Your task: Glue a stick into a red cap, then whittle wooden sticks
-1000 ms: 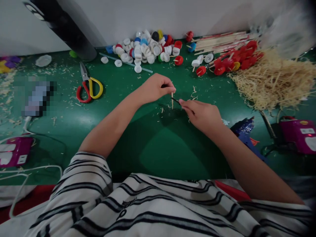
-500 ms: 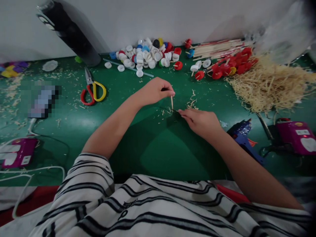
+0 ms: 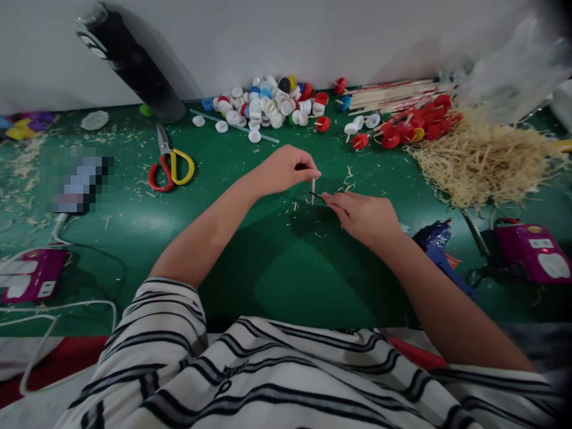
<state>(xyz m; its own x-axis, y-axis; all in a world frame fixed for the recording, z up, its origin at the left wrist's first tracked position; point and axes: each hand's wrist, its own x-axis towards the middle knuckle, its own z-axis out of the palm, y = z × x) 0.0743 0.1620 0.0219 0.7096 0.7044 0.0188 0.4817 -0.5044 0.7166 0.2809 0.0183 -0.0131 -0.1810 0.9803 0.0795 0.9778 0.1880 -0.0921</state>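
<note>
My left hand (image 3: 292,168) pinches the top of a short wooden stick (image 3: 313,192), which stands nearly upright over the green table (image 3: 304,280). From the right, my right hand (image 3: 364,217) is closed on a thin dark blade (image 3: 316,195). The blade reaches across to the stick, and its handle is hidden in my fingers. Small curled wood shavings (image 3: 295,206) lie on the table around the stick.
Plastic bottle caps (image 3: 268,107) are heaped by the wall, with wooden sticks (image 3: 388,95) and red caps (image 3: 417,122) to their right. Wood shavings (image 3: 478,161) form a large pile. Scissors (image 3: 170,164), a black bottle (image 3: 138,71) and a blue glue gun (image 3: 440,256) lie around.
The blade has moved up a little along the stick, and more of it shows. A new curled shaving lies below the stick. My left hand keeps its pinch.
</note>
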